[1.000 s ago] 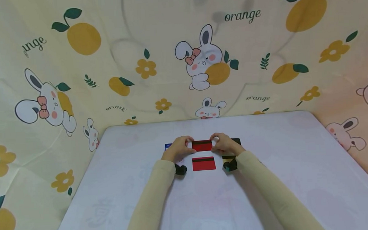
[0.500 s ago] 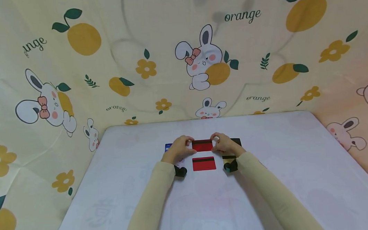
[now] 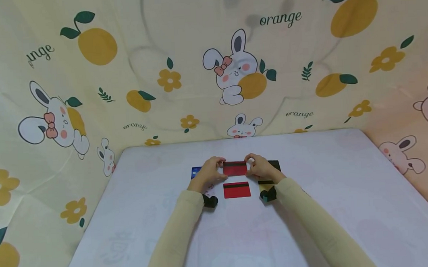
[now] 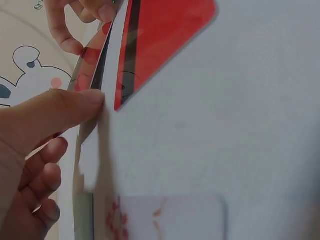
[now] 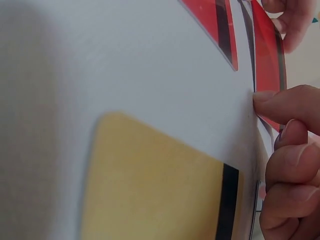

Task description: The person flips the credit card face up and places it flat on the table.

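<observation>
A red card with a dark stripe (image 3: 235, 170) is held by its two short ends in the head view. My left hand (image 3: 209, 172) pinches its left end between thumb and fingers. At the right end, my right hand (image 3: 262, 167) does the same. Both wrist views show this card standing tilted, its upper edge off the white table. Just nearer to me lies a second red striped card (image 3: 237, 192), flat and untouched. Below my right hand in the right wrist view is a gold card (image 5: 155, 185) with a black stripe.
Partly covered by my left hand is a blue card (image 3: 195, 172); a dark card (image 3: 275, 163) shows behind my right hand. A white card with pinkish-red marks (image 4: 165, 220) lies near my left wrist. A printed cloth (image 3: 180, 50) hangs behind the white table (image 3: 241, 237).
The held red card has tilted slightly, its far edge rising a little and its face looking lighter. Both hands keep their pinch and have barely moved.
</observation>
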A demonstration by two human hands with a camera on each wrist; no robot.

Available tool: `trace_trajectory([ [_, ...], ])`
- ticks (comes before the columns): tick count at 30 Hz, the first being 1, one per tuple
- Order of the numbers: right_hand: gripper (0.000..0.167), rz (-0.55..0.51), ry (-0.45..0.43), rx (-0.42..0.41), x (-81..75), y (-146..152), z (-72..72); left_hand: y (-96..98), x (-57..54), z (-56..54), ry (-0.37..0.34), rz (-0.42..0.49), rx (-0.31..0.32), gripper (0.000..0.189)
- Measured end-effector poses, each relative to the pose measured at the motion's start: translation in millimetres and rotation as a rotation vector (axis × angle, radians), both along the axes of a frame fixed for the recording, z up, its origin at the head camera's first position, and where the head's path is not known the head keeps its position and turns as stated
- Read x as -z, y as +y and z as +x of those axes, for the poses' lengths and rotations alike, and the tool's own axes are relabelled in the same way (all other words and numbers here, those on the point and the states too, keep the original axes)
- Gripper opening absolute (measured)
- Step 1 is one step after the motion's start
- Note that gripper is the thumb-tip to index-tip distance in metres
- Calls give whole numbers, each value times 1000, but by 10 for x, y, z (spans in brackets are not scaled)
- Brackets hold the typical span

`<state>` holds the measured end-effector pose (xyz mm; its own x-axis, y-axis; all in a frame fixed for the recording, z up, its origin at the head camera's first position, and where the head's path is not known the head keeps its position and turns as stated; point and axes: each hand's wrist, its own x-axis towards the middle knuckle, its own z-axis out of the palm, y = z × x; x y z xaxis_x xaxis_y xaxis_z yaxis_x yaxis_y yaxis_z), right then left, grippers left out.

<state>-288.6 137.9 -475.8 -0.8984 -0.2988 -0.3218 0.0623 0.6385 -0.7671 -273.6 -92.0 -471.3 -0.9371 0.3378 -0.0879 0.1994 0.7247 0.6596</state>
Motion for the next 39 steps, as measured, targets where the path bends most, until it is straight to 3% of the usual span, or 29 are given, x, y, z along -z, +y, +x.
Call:
trace_trajectory([
  [7, 46, 33, 28, -17, -6, -11, 3, -14, -23, 22, -5, 14, 7, 57],
  [14, 58, 42, 35, -9, -23, -20, 26, -17, -15, 23, -31, 47, -12, 58],
  [25, 64, 44, 50, -7, -55, -6, 69, -24, -12, -1, 37, 45, 19, 59],
  [39, 66, -52, 55, 21, -94, 40, 106, -30, -31, 6, 23, 79, 6, 61],
])
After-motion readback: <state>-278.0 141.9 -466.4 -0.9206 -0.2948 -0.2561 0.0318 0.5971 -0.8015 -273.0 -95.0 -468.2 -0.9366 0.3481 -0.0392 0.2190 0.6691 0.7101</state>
